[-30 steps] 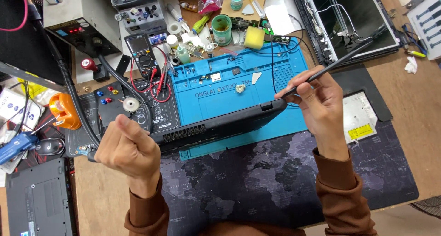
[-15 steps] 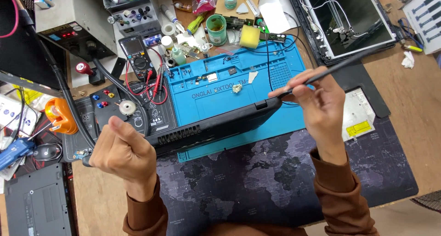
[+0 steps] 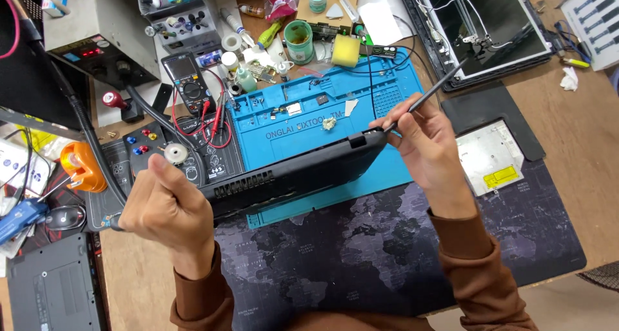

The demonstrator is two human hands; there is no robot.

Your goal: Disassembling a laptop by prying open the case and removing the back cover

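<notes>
I hold a black laptop base (image 3: 290, 173) tilted up on its edge above a blue repair mat (image 3: 387, 89). My left hand (image 3: 171, 208) is closed around the base's left end. My right hand (image 3: 429, 144) grips a thin black rod-like tool (image 3: 438, 86). Its tip rests at the base's upper right corner, and the other end points up and to the right. Small screws and loose parts lie on the blue mat behind the base.
A dark desk mat with a world map (image 3: 361, 260) covers the near table. A multimeter (image 3: 187, 73), a grey soldering station (image 3: 97, 28) and jars stand at the back left. A laptop screen panel (image 3: 490, 21) lies at the back right, and an optical drive (image 3: 493, 163) to my right.
My right hand has swung the tool's far end nearer and steeper, with its tip staying at the base's corner. My left hand keeps its hold on the base.
</notes>
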